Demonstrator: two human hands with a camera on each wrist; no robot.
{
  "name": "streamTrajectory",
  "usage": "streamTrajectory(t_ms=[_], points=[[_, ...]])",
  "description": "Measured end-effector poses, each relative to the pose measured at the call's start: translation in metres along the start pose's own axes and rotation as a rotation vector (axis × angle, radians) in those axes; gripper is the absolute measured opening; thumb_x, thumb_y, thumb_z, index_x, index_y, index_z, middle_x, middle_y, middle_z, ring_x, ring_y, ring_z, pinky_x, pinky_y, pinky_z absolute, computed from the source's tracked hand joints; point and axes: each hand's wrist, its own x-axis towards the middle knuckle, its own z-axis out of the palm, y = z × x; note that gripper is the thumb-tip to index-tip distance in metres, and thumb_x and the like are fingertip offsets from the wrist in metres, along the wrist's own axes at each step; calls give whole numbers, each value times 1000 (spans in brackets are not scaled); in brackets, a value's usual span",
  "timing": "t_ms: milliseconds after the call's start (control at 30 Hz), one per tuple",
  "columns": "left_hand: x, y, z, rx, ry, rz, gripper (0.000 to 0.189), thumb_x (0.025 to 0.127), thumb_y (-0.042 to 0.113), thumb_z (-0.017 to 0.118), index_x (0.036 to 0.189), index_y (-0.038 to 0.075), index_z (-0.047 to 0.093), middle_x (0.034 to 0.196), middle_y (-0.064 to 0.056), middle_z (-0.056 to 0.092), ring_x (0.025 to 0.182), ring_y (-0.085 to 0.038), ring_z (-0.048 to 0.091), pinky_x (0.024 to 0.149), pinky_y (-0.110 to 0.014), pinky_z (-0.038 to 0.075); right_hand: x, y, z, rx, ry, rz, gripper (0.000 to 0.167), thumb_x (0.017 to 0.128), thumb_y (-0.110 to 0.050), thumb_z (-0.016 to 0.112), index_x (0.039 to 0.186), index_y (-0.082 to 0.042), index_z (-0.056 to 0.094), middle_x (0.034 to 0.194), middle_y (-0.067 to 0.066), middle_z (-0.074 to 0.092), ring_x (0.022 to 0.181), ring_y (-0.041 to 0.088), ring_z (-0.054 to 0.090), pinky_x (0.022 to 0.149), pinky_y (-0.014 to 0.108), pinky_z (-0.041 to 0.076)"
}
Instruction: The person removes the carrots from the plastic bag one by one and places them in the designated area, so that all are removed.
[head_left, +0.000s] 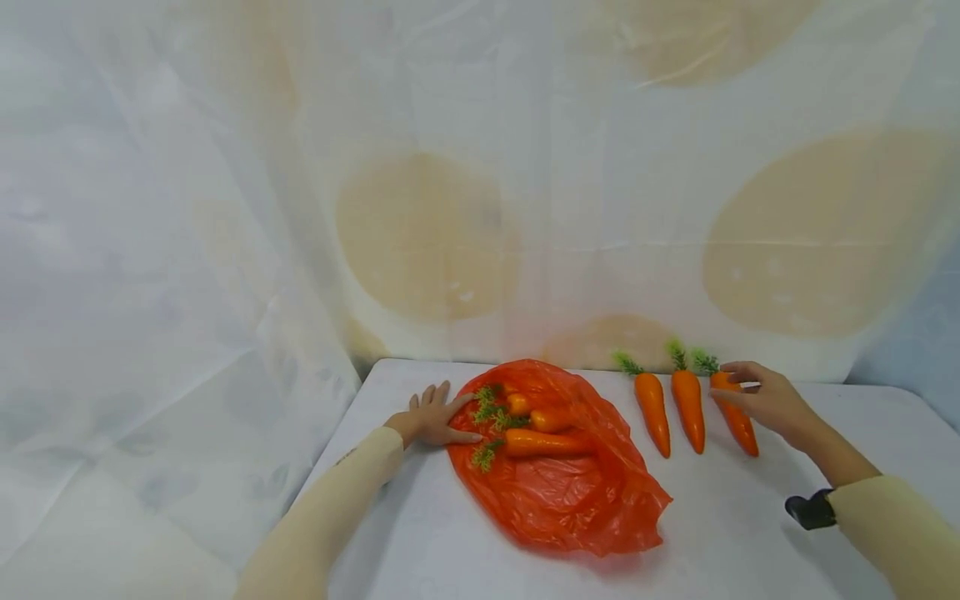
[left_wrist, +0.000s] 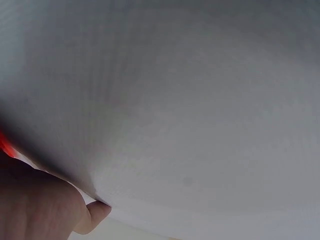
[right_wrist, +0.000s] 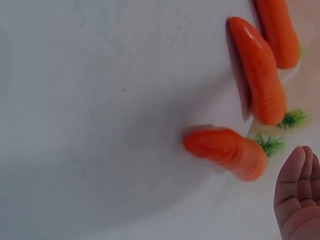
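Note:
My left hand [head_left: 432, 418] rests with spread fingers at the left edge of a red plastic bag [head_left: 555, 500], its thumb and index finger reaching onto the bag. Several glossy orange carrots [head_left: 547, 443] with green tops lie at the bag's mouth. In the left wrist view, only part of the left hand [left_wrist: 45, 210] shows beside the white surface. Over at the right, my right hand [head_left: 772, 406] reaches to the upper end of the rightmost carrot [head_left: 738, 425], thumb and fingers apart around it. The right wrist view shows this hand's fingers [right_wrist: 291, 175] nearly straight, beside that carrot [right_wrist: 225, 150].
Two more carrots, a left one [head_left: 652, 415] and a middle one [head_left: 688, 412], lie side by side between the bag and the right hand, tops toward the back. A white table [head_left: 420, 533] bears everything. Behind it hangs a pale curtain [head_left: 600, 208] with tan spots.

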Motion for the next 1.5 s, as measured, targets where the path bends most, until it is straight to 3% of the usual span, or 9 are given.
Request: streamTrajectory(t_ms=[567, 1067, 1267, 1500], points=[[4, -2, 0, -5, 3, -8, 96, 76, 85, 53, 156, 43, 21, 167, -11, 3, 152, -41, 5, 119, -64, 8, -1, -35, 22, 21, -28, -120, 76, 90, -49, 68, 142, 1, 44, 137, 29, 49, 112, 39, 52, 86, 47, 57], [1, 0, -1, -9, 2, -9, 95, 77, 83, 55, 156, 41, 22, 167, -12, 4, 151, -41, 6, 119, -64, 9, -11, -59, 38, 47, -35, -244, 59, 90, -33, 73, 137, -4, 53, 131, 27, 55, 111, 40, 58, 80, 43, 59], [3, -2, 1, -10, -5, -8, 97, 76, 84, 54, 156, 40, 21, 167, -12, 2, 152, -41, 3, 120, -64, 6, -10, -67, 46, 88, -63, -231, 63, 89, -37, 74, 138, -5, 53, 132, 26, 55, 111, 37, 58, 81, 45, 59], [2, 0, -1, -3, 7, -4, 96, 76, 84, 54, 156, 41, 22, 167, -12, 4, 152, -41, 6, 119, -64, 9, -10, -75, 51, 82, -60, -322, 52, 88, -30, 75, 130, -4, 58, 125, 23, 61, 103, 32, 62, 74, 33, 58]])
